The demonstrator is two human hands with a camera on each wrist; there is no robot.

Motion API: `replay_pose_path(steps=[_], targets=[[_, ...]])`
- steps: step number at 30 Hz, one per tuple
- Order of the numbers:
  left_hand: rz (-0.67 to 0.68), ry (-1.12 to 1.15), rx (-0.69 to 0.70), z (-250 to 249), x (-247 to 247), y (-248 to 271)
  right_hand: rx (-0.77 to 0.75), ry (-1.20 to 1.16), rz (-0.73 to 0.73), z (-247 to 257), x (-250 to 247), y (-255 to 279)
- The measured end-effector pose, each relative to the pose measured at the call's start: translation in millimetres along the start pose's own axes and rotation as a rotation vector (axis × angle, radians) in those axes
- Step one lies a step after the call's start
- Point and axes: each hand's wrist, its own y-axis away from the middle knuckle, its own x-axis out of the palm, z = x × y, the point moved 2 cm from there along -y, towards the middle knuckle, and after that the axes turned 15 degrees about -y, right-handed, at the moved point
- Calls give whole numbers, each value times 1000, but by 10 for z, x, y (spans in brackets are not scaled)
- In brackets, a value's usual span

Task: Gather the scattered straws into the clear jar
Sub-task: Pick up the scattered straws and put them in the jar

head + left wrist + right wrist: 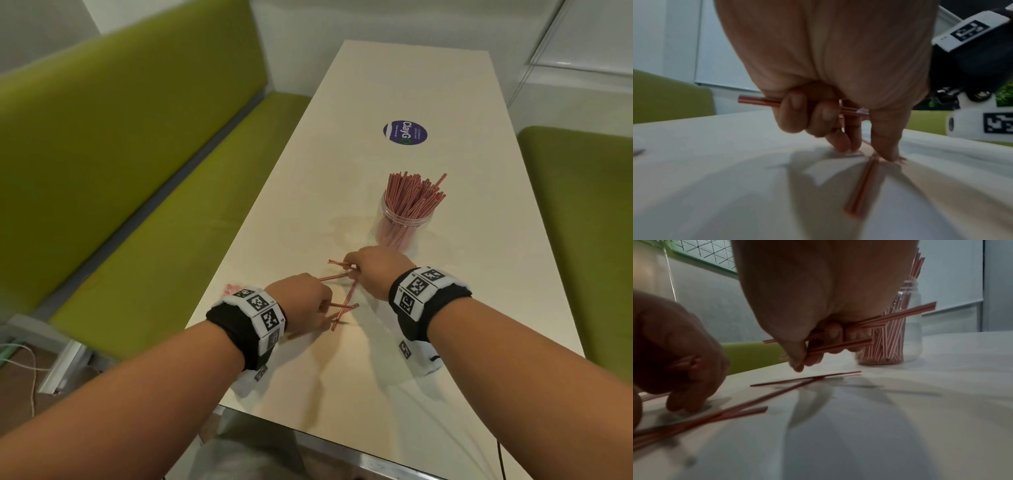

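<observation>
A clear jar [406, 219] [911, 331] packed with red-and-white striped straws stands upright on the cream table [445, 291]. Loose straws [344, 310] [789, 382] lie crossed on the table between my hands. My right hand [371, 272] [818, 340], just in front of the jar, grips several straws in its curled fingers. My left hand [303, 301] [830, 116] holds a straw [756, 99] under curled fingers, while its thumb and fingertips touch down on another straw [863, 188] lying on the table.
A round purple sticker [405, 132] is stuck on the table beyond the jar. Green benches [144, 192] flank the table on both sides. A pinkish packet [233, 288] lies at the table's left edge behind my left wrist.
</observation>
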Motion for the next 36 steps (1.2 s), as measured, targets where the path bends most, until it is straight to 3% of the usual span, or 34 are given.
replay_pose_path(steps=[4,12,21,25,32,36], targets=[[-43,-26,3,-70,-2,-8,-5,39,9,39,61,-54],[30,-237,62,-185,17,-41,67,229,61,158,164,-49],[21,-338,93,12,-120,53,-11,97,-66,109,-96,127],[48,-356,134,44,-198,67,-18,36,0,38,-98,199],[134,-333,84,-11,-282,33,-81,-48,173,26,37,255],[169,-339,61,-6,-289,27,-129,-29,101,31,102,230]])
